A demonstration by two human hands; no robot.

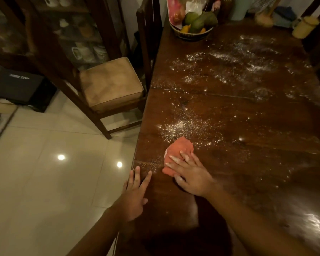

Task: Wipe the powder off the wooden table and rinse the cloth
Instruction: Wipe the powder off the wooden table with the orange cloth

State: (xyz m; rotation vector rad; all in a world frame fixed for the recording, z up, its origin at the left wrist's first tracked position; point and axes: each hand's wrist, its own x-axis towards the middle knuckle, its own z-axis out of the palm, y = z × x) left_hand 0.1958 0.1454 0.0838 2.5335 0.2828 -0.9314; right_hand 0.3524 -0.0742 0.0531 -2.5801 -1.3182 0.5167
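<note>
Head camera view, looking down along a dark wooden bench (248,172) with white powder (183,126) scattered over much of its top. A small orange-pink cloth (179,148) lies flat on the bench near its left edge, toward the near end, at the near fringe of a dense patch of powder. The right hand (192,180) rests on top of the cloth, palm down. Its fingers (175,160) are straight, slightly spread and dusted white, pressing the cloth to the wood rather than curling round it. The left hand (135,198) lies flat at the left edge of the bench, just beside the cloth but not touching it. Its fingers are straight and a little apart, holding nothing.

The cloth looks thin, soft and light, and likely to bunch under a push, so a flat palm over its middle seems the sound way to drive it. For lifting, a pinch at any loose edge would do. The powder looks fine and loose, and would probably scatter or spill off the edge if swept fast. Most of it lies beyond the cloth, toward the far end, so the wiping appears barely begun.

A fruit bowl (192,34) and a yellow tin (305,27) stand at the far end, and a cushioned chair (111,84) sits beside the left edge.
</note>
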